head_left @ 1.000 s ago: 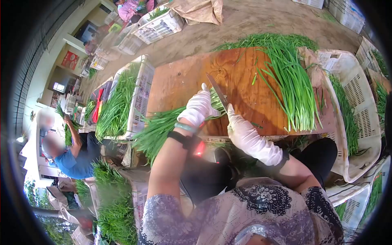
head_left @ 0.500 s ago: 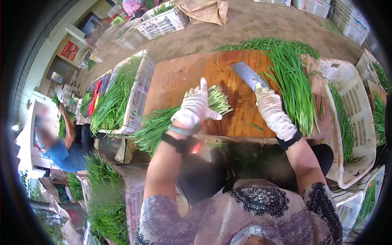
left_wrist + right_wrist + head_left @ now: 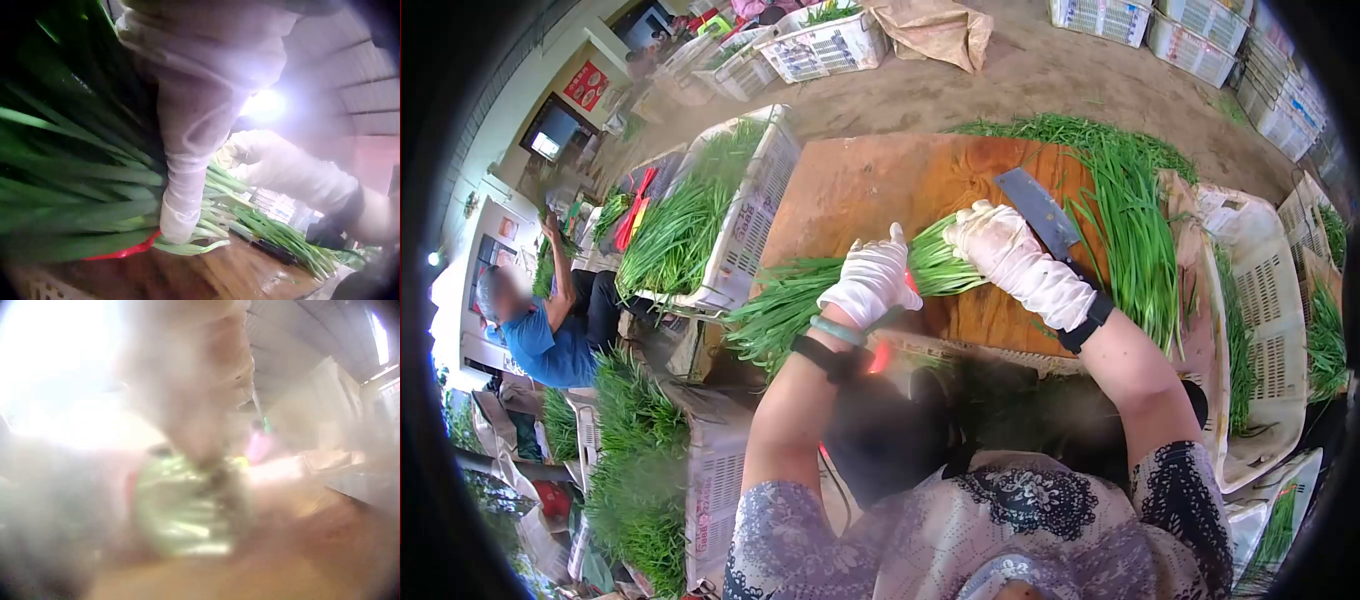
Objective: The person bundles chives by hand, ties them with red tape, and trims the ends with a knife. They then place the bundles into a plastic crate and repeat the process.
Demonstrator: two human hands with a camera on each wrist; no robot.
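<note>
On the wooden board (image 3: pixel 870 170) lies a bundle of garlic chives (image 3: pixel 935 262), leaves to the left and pale stalks to the right. My gloved left hand (image 3: pixel 866 283) grips it around the middle. A red tie (image 3: pixel 128 251) shows beside my left thumb in the left wrist view. At the stalk ends, my gloved right hand (image 3: pixel 1008 252) holds the bundle with curled fingers. The right wrist view is blurred there. A cleaver (image 3: pixel 1037 208) lies on the board just beyond my right hand, its dark handle partly hidden behind the wrist.
Loose chives (image 3: pixel 1135 235) are heaped along the board's right side. A white crate (image 3: pixel 760 205) full of chives stands at the left, another crate (image 3: pixel 1270 290) at the right. A person in a blue shirt (image 3: pixel 555 345) sits at far left, holding greens.
My right hand has put the cleaver down on the board and moved left onto the stalk ends. My left hand keeps its grip on the bundle.
</note>
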